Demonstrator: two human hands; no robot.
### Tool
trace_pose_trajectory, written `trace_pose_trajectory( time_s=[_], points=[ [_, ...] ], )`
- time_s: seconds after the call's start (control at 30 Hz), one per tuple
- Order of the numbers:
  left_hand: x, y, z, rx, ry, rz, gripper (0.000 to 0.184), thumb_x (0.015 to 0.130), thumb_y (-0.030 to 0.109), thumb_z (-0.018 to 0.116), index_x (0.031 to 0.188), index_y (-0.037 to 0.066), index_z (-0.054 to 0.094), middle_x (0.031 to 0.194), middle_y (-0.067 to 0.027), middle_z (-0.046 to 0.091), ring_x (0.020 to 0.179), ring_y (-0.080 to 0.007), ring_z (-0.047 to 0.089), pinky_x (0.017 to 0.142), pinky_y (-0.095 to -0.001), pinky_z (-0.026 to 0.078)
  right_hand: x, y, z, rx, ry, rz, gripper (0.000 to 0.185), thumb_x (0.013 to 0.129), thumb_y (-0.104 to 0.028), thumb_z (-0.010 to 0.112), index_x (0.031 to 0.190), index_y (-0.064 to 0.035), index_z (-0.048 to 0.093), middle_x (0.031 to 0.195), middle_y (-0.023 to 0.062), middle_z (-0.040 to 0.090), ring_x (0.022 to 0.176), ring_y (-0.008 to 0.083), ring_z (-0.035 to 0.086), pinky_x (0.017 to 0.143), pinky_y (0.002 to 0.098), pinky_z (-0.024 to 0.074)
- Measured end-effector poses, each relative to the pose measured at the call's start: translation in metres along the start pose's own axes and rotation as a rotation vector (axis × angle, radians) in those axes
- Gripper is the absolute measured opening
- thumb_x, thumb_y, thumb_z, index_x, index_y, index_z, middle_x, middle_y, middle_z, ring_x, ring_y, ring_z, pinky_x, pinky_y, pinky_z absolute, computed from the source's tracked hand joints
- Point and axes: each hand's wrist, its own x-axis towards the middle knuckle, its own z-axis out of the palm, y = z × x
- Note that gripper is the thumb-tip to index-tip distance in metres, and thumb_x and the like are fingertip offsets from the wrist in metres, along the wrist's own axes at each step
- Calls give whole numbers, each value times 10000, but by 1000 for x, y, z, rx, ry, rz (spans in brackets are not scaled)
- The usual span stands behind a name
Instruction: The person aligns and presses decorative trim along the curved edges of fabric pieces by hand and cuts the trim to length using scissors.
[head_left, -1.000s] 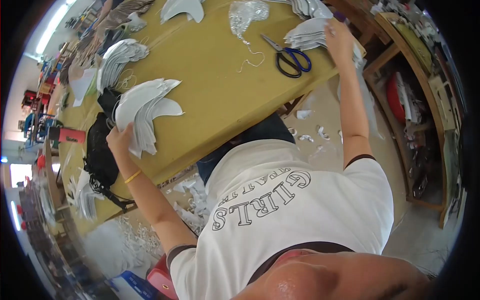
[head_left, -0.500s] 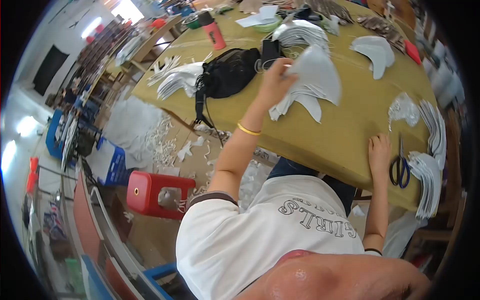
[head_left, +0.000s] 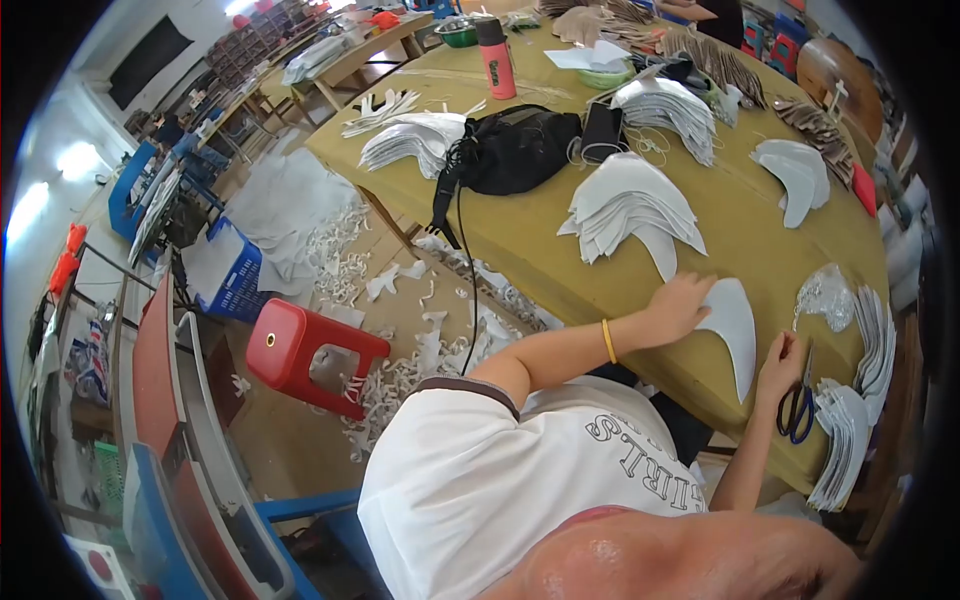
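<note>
A thin white crescent-shaped sheet point(head_left: 738, 335) lies on the mustard-yellow covered worktop point(head_left: 750, 235), right before the person. The left hand point(head_left: 683, 308), wearing a yellow wristband point(head_left: 609, 342), meets its left edge; whether those fingers are clamped on it, I cannot tell. Just beyond the sheet's right side, the right hand point(head_left: 781, 366) has its fingers curled together, beside metal scissors with dark-blue looped handles point(head_left: 803, 390). Farther out lie a crumpled clear plastic bag point(head_left: 828, 298), a fanned white stack point(head_left: 630, 208) and a black fabric bag point(head_left: 525, 152).
</note>
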Motion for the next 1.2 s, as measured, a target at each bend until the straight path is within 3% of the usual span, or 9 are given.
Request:
trace_pose_trajectory(
  time_s=[0.1,0.23,0.43,0.73,0.93,1.2],
  points=[
    [-10,1,-9,129,-22,123,611,776,247,754,1302,27,534,1254,-205,571,1123,-372,540,958,-451,446,-5,-34,6,-35,-229,-23,172,976,-78,554,1096,31,613,891,97,652,799,168,630,750,310,511],
    [-24,2,-24,138,-78,192,647,769,259,763,1325,37,518,1307,-184,546,1183,-353,501,997,-465,411,-6,-54,11,-116,-333,-308,162,906,-15,581,1050,5,653,907,182,641,782,306,618,711,353,493],
    [-27,-5,-24,30,-88,120,666,771,238,775,1345,44,498,1326,-165,535,1207,-345,478,1023,-449,385,-4,-61,8,-56,-395,-222,156,890,17,571,1028,22,645,848,168,603,739,307,594,656,372,470],
    [-14,3,-35,9,-139,35,655,789,183,754,1362,34,474,1298,-159,549,1174,-353,488,1022,-449,388,-6,-66,11,13,-253,-214,170,904,31,558,1052,26,640,870,174,597,738,307,590,649,363,467],
    [-15,9,-33,-1,-104,0,644,781,165,755,1351,34,483,1258,-168,571,1137,-365,502,1019,-449,399,-11,-76,4,-59,-251,-63,179,912,19,558,1066,16,649,846,168,582,751,318,596,666,379,471],
    [-17,9,-25,72,-11,64,643,763,153,767,1334,30,499,1262,-177,584,1121,-368,527,1001,-454,419,-15,-72,3,-198,-292,-246,134,937,-85,575,1034,-17,637,868,164,592,759,350,597,667,435,481]
  ],
)
